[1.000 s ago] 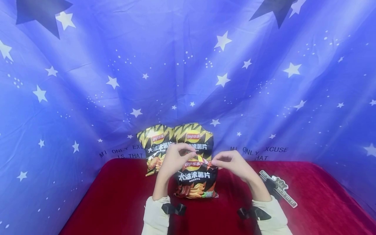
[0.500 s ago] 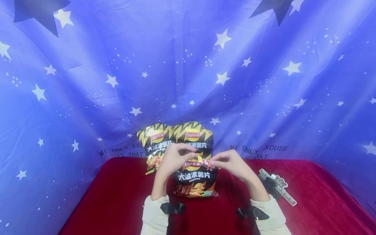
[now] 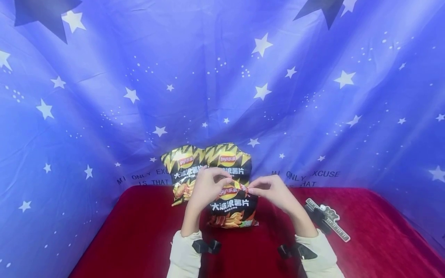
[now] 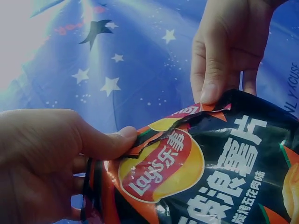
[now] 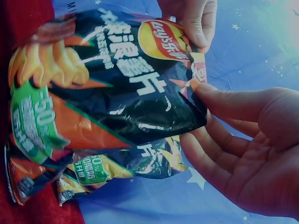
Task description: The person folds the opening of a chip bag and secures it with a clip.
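A black and orange Lay's chip bag [image 3: 230, 204] is held up in front, between both hands. My left hand [image 3: 207, 186] pinches its upper left corner, thumb toward me. At the upper right corner my right hand [image 3: 272, 193] pinches the bag between thumb and fingers. In the left wrist view, a ragged dark edge [image 4: 170, 128] runs across the bag's top from one thumb to the other, just above the logo. A strip with red and yellow print [image 5: 198, 67] shows behind that edge in the right wrist view.
Two black and yellow chip bags, one at left [image 3: 185, 162] and one at right [image 3: 227, 156], stand behind the held bag. To the right, a piano-shaped clip [image 3: 328, 220] lies on the red cloth table [image 3: 139, 231]. A blue star-print curtain [image 3: 208, 77] hangs behind.
The held bag has risen slightly, its lower edge higher. My right hand has shifted a little left, toward the left hand. Both hands keep their pinch on the bag's top.
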### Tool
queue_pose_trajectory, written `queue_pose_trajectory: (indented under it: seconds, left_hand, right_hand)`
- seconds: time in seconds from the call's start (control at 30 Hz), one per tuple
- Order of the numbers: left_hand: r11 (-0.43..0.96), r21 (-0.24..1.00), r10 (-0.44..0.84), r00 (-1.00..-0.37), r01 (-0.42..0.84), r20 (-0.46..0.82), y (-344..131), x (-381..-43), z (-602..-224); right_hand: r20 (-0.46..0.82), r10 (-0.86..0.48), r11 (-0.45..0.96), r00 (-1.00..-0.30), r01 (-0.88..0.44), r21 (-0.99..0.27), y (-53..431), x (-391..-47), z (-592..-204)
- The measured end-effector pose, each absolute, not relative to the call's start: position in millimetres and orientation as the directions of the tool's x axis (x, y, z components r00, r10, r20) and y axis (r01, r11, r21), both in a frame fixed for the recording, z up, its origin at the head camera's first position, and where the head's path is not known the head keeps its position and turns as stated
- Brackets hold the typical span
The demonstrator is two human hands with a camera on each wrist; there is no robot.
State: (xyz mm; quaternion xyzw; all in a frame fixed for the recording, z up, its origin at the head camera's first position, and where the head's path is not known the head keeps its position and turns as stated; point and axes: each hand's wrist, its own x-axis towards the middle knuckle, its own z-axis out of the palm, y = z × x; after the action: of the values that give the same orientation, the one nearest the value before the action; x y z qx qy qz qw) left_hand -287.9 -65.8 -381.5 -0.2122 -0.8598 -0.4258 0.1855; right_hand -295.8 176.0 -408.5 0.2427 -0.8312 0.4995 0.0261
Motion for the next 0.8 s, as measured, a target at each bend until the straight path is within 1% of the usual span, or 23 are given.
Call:
queue_pose_trajectory:
  seconds: [0.13,0.27,0.5,0.6,0.8]
  left_hand:
    - [0.517,0.683,0.217,-0.851,0.515,0.477,-66.5,-290.4,-384.1]
    - [0.468,0.743,0.223,-0.877,0.478,0.425,-67.6,-293.3,-388.0]
    - [0.390,0.808,0.220,-0.897,0.442,0.384,-71.8,-302.1,-396.8]
    - [0.366,0.819,0.233,-0.895,0.443,0.380,-74.6,-306.3,-400.1]
    - [0.336,0.823,0.268,-0.884,0.458,0.382,-79.8,-312.1,-405.7]
  right_hand:
    - [0.272,-0.385,0.363,-0.882,-0.416,-0.834,175.6,-296.3,-409.5]
    - [0.247,-0.383,0.342,-0.890,-0.385,-0.857,174.8,-298.1,-411.5]
    - [0.223,-0.337,0.297,-0.915,-0.328,-0.897,170.5,-301.8,-419.0]
    - [0.231,-0.321,0.282,-0.918,-0.326,-0.902,168.4,-303.4,-422.4]
    - [0.234,-0.307,0.301,-0.923,-0.327,-0.896,166.9,-305.2,-425.7]
